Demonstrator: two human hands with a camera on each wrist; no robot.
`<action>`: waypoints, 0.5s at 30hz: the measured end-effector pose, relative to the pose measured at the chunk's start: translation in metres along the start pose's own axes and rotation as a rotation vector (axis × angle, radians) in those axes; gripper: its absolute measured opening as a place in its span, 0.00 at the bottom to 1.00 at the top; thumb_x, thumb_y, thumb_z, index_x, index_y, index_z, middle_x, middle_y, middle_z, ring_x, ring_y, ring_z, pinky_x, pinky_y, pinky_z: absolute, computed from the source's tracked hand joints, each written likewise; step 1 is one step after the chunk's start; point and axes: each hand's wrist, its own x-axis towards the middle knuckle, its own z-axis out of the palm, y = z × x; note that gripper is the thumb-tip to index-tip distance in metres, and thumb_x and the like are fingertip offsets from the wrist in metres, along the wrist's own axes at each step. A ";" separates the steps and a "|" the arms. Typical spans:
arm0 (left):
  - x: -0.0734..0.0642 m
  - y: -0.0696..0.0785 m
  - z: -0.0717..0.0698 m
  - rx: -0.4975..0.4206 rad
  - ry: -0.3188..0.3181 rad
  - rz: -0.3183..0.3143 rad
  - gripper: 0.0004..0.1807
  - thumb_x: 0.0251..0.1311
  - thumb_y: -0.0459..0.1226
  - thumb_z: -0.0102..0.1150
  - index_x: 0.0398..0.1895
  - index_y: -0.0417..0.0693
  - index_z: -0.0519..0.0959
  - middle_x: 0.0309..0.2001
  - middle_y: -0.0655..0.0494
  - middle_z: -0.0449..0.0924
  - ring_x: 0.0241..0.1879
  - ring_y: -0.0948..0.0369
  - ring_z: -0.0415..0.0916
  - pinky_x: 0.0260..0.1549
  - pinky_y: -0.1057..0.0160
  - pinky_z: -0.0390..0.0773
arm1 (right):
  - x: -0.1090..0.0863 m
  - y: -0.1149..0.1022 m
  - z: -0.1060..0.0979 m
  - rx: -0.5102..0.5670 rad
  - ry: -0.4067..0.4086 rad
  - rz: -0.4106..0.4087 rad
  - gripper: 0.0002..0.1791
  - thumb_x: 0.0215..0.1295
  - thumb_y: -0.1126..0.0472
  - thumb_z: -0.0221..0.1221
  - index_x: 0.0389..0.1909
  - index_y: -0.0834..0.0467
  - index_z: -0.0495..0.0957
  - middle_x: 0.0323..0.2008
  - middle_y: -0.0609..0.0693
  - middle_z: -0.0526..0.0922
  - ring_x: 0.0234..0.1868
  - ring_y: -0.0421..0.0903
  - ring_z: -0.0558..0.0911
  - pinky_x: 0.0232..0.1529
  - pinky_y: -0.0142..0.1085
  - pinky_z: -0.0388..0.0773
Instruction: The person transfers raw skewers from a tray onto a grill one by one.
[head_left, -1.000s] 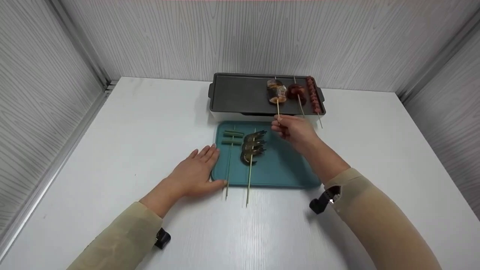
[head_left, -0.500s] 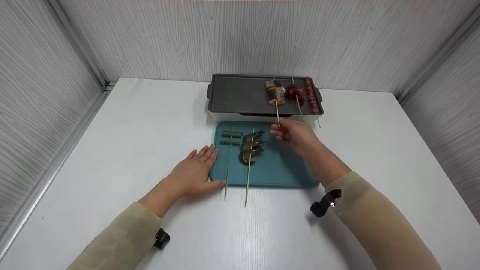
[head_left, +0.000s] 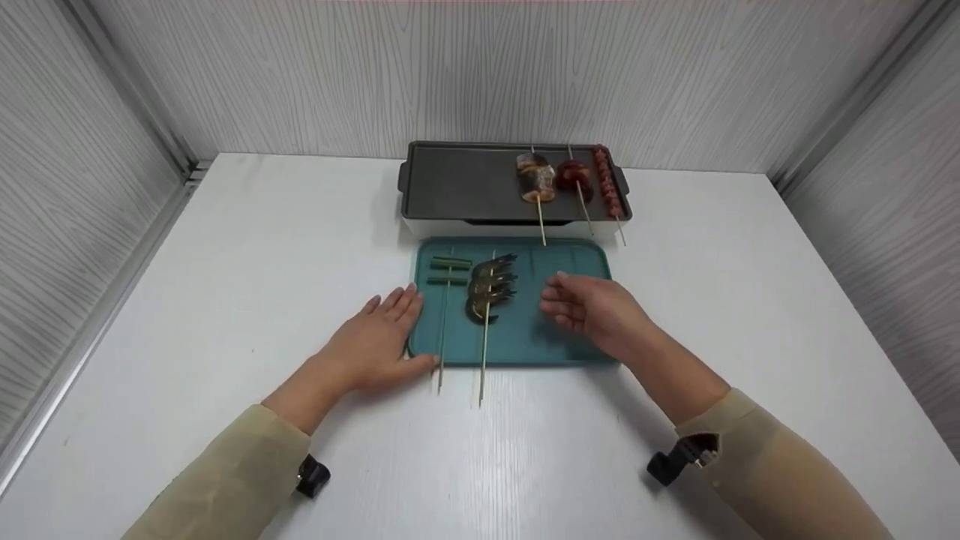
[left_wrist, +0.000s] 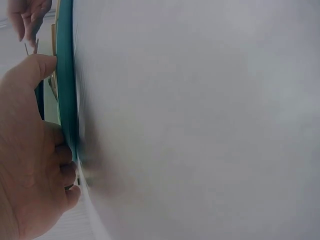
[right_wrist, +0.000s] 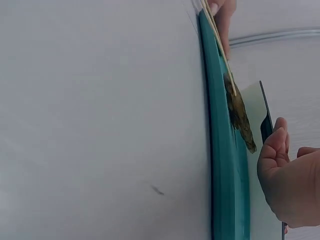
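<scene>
My left hand [head_left: 375, 341] lies flat with spread fingers at the left edge of a teal tray [head_left: 555, 259], thumb by its front corner. On the tray's left side are a skewer of green stalk pieces [head_left: 450, 271] and a skewer of shrimp [head_left: 491, 289], their stick ends jutting past the front edge. Over the right part of the tray my right hand [head_left: 596, 307] hovers, fingers loosely curled with nothing in them. Behind the tray, a skewer of browned chunks [head_left: 535, 180] lies on a black griddle [head_left: 457, 184], its stick pointing toward me.
Farther right on the griddle are a skewer of dark red pieces [head_left: 574, 176] and a thin skewer of small red pieces [head_left: 606, 180]. The griddle's raised rim and side handles stand just behind the tray. Pale wood-grain panels [head_left: 480, 67] enclose the white table.
My right hand has let go of the stick of the browned-chunk skewer and drawn back over the tray. That skewer stays on the griddle. The left hand keeps its place at the tray.
</scene>
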 end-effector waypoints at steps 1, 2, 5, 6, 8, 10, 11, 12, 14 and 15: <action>0.000 0.000 0.000 0.000 0.001 -0.002 0.57 0.72 0.67 0.47 0.84 0.31 0.48 0.85 0.37 0.44 0.84 0.44 0.41 0.80 0.41 0.47 | -0.005 0.003 0.000 -0.005 -0.009 0.005 0.27 0.85 0.53 0.52 0.72 0.69 0.70 0.54 0.55 0.85 0.51 0.44 0.87 0.50 0.33 0.82; -0.001 -0.001 -0.001 0.000 0.003 -0.003 0.57 0.72 0.67 0.47 0.84 0.31 0.49 0.85 0.37 0.44 0.84 0.43 0.41 0.80 0.41 0.47 | -0.010 0.005 0.001 -0.009 -0.018 0.010 0.27 0.85 0.53 0.52 0.72 0.69 0.70 0.53 0.55 0.86 0.51 0.44 0.87 0.50 0.33 0.82; -0.001 -0.002 -0.001 0.003 0.007 0.000 0.57 0.72 0.67 0.47 0.84 0.31 0.49 0.84 0.36 0.43 0.84 0.43 0.42 0.80 0.40 0.48 | -0.025 0.013 0.002 -0.011 -0.040 0.023 0.27 0.85 0.54 0.53 0.71 0.70 0.71 0.49 0.53 0.86 0.49 0.44 0.87 0.49 0.33 0.82; -0.001 -0.002 -0.001 0.004 0.009 0.003 0.57 0.72 0.67 0.47 0.84 0.30 0.49 0.84 0.36 0.43 0.84 0.43 0.42 0.80 0.40 0.48 | -0.029 0.016 0.002 -0.008 -0.042 0.027 0.27 0.85 0.54 0.53 0.71 0.70 0.71 0.48 0.53 0.86 0.48 0.43 0.88 0.49 0.33 0.82; -0.001 -0.002 -0.001 0.004 0.013 0.009 0.57 0.72 0.67 0.47 0.84 0.30 0.49 0.84 0.36 0.44 0.84 0.42 0.42 0.79 0.40 0.48 | -0.037 0.021 0.003 -0.009 -0.045 0.037 0.27 0.85 0.55 0.53 0.71 0.71 0.71 0.46 0.52 0.87 0.47 0.43 0.88 0.48 0.33 0.82; 0.000 -0.002 0.000 0.004 0.014 0.014 0.57 0.72 0.67 0.47 0.84 0.30 0.49 0.84 0.35 0.44 0.84 0.42 0.42 0.79 0.40 0.48 | -0.043 0.026 0.006 -0.013 -0.052 0.047 0.26 0.84 0.55 0.54 0.70 0.71 0.72 0.46 0.53 0.87 0.47 0.43 0.88 0.48 0.33 0.82; 0.000 -0.002 0.000 0.002 0.013 0.015 0.57 0.72 0.67 0.47 0.84 0.30 0.49 0.84 0.35 0.44 0.84 0.42 0.42 0.79 0.40 0.48 | -0.046 0.028 0.007 -0.019 -0.058 0.051 0.26 0.84 0.55 0.54 0.70 0.71 0.72 0.46 0.54 0.87 0.47 0.44 0.88 0.49 0.33 0.82; 0.000 -0.001 0.000 0.000 0.014 0.017 0.56 0.72 0.67 0.47 0.84 0.30 0.49 0.84 0.35 0.44 0.84 0.42 0.42 0.79 0.39 0.48 | -0.049 0.031 0.009 -0.027 -0.065 0.056 0.26 0.84 0.55 0.54 0.70 0.71 0.73 0.46 0.54 0.87 0.48 0.44 0.89 0.49 0.34 0.82; 0.000 -0.001 0.000 -0.004 0.013 0.015 0.56 0.72 0.66 0.47 0.84 0.30 0.49 0.84 0.35 0.44 0.84 0.42 0.42 0.79 0.40 0.48 | -0.053 0.035 0.013 -0.039 -0.094 0.064 0.26 0.84 0.56 0.54 0.69 0.71 0.73 0.46 0.54 0.87 0.48 0.45 0.89 0.51 0.35 0.82; 0.001 -0.001 0.000 -0.005 0.013 0.015 0.56 0.72 0.66 0.47 0.84 0.30 0.49 0.84 0.36 0.44 0.84 0.42 0.42 0.79 0.40 0.48 | -0.055 0.037 0.015 -0.042 -0.108 0.068 0.26 0.84 0.56 0.55 0.69 0.71 0.74 0.46 0.55 0.88 0.48 0.46 0.89 0.51 0.35 0.82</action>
